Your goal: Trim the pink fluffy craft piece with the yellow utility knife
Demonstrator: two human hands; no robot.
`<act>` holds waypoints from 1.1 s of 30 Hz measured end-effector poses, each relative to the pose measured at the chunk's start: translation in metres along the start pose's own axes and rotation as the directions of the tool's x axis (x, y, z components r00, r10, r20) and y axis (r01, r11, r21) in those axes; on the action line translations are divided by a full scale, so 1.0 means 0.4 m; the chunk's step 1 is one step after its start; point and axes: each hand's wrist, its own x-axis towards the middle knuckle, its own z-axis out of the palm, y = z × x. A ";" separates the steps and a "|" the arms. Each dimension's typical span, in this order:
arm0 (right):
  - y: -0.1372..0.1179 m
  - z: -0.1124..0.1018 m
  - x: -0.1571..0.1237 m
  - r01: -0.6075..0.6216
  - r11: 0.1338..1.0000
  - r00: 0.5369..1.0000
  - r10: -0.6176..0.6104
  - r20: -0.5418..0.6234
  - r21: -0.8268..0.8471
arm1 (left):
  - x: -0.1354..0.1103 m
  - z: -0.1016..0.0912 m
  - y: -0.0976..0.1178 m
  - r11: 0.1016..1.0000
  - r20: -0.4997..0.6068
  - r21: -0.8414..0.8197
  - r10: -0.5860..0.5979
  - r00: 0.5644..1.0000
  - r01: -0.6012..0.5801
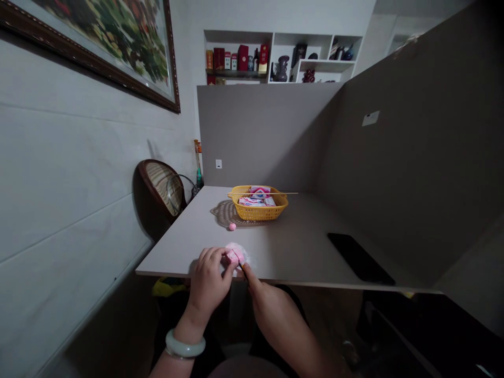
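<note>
Fingertips [219, 255] of the left hand [208, 278] are pressed close together and curl down onto the left side of a pink lump [234, 255], with a pale jade bangle [185, 344] on that wrist. The right hand [271, 315] comes in from the near right, its thumb and forefinger closed in a pinch on a thin dark tool [244, 271], whose tip meets the lump's near edge. The exact hold is partly hidden by the fingers. The lump sits on a pale fluffy patch [245, 256] close to the near edge of a grey table [177, 247], and it looks soft and faceted, with a dark line across it.

Farther along the table lies a small pink ball [232, 227], just in front of a yellow plastic basket [258, 211] holding colourful packets [254, 201]. A long wooden skewer [283, 193] rests across the basket's rim. A black smartphone [360, 257] lies face down or dark at the table's right, well apart from both hands. Beyond the table's left edge stands a round-backed woven chair [159, 189].
</note>
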 end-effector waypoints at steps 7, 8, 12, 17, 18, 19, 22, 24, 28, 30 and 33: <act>0.022 0.014 -0.027 -0.011 0.999 0.996 0.015 0.084 -0.050 | -0.004 -0.005 0.006 0.999 0.015 -0.032 0.006 1.000 -0.006; 0.013 0.008 -0.018 -0.017 0.999 0.996 0.021 0.086 -0.050 | -0.004 -0.004 0.006 1.000 0.011 -0.031 0.005 1.000 -0.005; -0.008 -0.010 -0.002 -0.029 0.999 0.998 0.027 0.058 0.026 | -0.006 -0.001 0.002 1.000 0.005 -0.024 0.001 1.000 -0.001; 0.011 -0.009 -0.043 -0.035 0.998 0.997 0.032 0.064 0.048 | -0.006 -0.005 0.002 0.999 0.022 -0.034 0.004 1.000 -0.003; 0.012 -0.007 -0.042 -0.037 0.998 0.997 0.034 0.063 0.046 | -0.006 -0.005 0.002 0.999 0.019 -0.032 0.003 1.000 -0.002; 0.010 -0.005 -0.035 -0.037 0.998 0.998 0.034 0.060 0.045 | -0.006 -0.005 0.003 1.000 0.013 -0.031 0.001 1.000 -0.001; 0.002 -0.001 -0.008 -0.029 0.999 0.999 0.027 0.046 0.041 | -0.006 -0.002 0.002 1.000 0.002 -0.025 -0.006 1.000 0.006; 0.002 -0.002 -0.007 -0.021 0.999 0.999 0.020 0.043 0.041 | -0.006 -0.001 0.001 1.000 0.002 -0.027 -0.004 1.000 0.004; 0.013 -0.005 -0.046 -0.021 0.999 0.999 0.019 0.049 0.038 | -0.006 -0.003 0.002 1.000 0.006 -0.027 0.012 1.000 -0.012; 0.013 -0.001 -0.051 -0.026 0.999 0.999 0.024 0.048 0.032 | -0.007 -0.004 0.002 1.000 0.002 -0.024 0.014 1.000 -0.014; 0.004 0.008 -0.022 -0.024 0.999 0.999 0.023 0.034 0.023 | -0.007 -0.004 0.001 1.000 -0.004 -0.019 0.014 1.000 -0.014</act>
